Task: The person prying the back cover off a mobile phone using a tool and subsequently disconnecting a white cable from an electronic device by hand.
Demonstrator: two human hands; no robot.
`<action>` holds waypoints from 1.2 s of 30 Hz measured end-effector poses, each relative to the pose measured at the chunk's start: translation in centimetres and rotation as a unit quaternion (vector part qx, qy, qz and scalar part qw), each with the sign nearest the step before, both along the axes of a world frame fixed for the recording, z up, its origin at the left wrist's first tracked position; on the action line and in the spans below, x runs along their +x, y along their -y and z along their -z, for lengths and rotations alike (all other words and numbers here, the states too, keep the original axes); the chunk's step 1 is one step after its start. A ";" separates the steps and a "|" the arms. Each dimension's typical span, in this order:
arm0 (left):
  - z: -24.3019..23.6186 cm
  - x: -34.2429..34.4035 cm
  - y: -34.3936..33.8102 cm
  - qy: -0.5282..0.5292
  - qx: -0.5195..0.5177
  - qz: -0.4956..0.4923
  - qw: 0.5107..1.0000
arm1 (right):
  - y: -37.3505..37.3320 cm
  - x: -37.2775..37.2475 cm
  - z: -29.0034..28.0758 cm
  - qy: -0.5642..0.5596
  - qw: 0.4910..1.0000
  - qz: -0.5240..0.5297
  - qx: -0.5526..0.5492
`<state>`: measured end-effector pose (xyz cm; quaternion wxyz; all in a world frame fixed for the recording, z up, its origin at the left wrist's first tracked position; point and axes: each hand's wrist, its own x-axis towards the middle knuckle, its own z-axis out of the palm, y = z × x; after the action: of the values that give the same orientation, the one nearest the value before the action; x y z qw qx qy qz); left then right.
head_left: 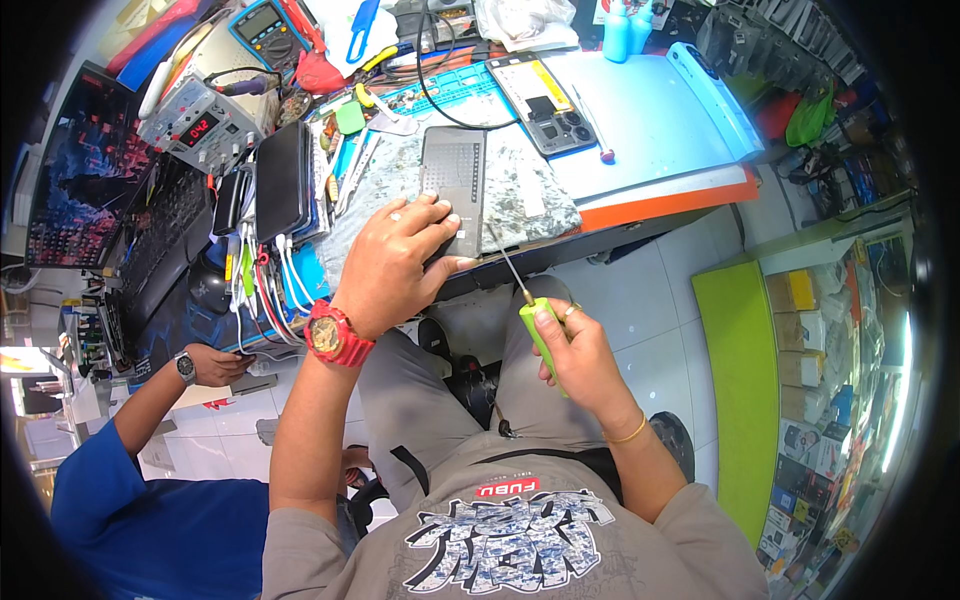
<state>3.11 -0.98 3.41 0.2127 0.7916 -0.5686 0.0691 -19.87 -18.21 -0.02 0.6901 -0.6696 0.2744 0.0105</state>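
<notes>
A multimeter [264, 32] sits near a power supply [219, 147] with a red display [199, 128], two blue bottles [616, 38] farther right.

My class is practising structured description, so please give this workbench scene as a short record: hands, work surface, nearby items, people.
Left hand: rests on dark plate, fingers spread; hand
Right hand: grips green-handled tool, thin shaft pointing toward the slab
Work surface: mottled slab under the plate
Beyond the slab: opened phone
Upper left: multimeter, power supply with lit red display
Other person: blue sleeve, lower left
</notes>
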 end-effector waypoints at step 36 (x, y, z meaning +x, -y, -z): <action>0.9 -0.3 -0.9 0.044 -0.017 0.007 0.999 | -0.5 -0.6 -1.8 0.046 0.974 -0.075 -0.210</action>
<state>2.80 -0.09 2.48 0.2013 0.7804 -0.5814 0.1119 -20.47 -17.74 1.77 0.5431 -0.8179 0.1880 -0.0264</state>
